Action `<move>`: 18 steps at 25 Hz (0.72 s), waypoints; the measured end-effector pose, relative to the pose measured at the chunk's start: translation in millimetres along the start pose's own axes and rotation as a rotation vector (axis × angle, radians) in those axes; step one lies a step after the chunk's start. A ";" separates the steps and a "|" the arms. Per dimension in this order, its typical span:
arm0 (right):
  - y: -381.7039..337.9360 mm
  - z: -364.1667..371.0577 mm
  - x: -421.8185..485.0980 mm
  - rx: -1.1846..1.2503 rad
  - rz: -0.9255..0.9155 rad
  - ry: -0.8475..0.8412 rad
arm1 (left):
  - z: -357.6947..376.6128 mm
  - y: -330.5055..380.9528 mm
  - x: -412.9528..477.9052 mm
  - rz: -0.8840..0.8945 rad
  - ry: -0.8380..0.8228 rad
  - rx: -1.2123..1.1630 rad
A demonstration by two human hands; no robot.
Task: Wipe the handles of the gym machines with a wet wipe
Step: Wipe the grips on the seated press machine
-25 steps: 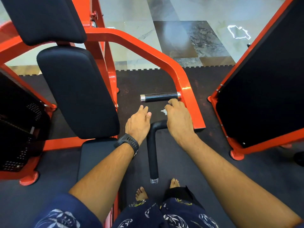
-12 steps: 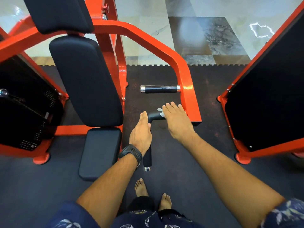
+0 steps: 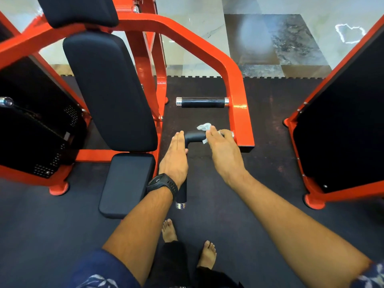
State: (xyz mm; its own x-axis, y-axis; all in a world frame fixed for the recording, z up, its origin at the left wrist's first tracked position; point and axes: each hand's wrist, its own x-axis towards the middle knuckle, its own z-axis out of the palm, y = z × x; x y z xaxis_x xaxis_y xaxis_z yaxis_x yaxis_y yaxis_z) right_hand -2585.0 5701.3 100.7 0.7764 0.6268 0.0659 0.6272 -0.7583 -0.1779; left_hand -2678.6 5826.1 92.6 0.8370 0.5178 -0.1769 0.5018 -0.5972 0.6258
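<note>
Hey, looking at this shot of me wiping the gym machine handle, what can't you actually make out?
Wipe: mostly under the right hand, head view; only crumpled edges show.
Right fingers: whether they curl round the bent handle is hidden by the hand's back.
Handle's long part: partly behind the left hand and watch.
Right-side machine: cut off by the frame edge.
Floor tile: a blurred patch.
</note>
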 end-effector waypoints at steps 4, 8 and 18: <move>7.9 -17.1 18.4 -0.067 0.067 0.013 | 2.0 -5.5 6.7 0.019 -0.002 0.072; 3.6 -19.5 3.5 -0.157 0.056 -0.074 | 1.5 -2.3 2.9 0.000 -0.018 0.088; 17.2 -37.3 20.2 -0.096 0.072 -0.026 | -2.9 -2.8 7.9 0.026 -0.024 0.079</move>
State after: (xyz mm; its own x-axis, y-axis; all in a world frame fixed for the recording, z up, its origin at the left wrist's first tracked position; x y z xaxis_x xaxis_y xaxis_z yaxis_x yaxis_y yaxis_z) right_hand -2556.3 5694.3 135.6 0.8184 0.5738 0.0308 0.5741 -0.8143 -0.0859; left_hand -2674.0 5833.6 91.6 0.8545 0.4873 -0.1801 0.4947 -0.6572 0.5687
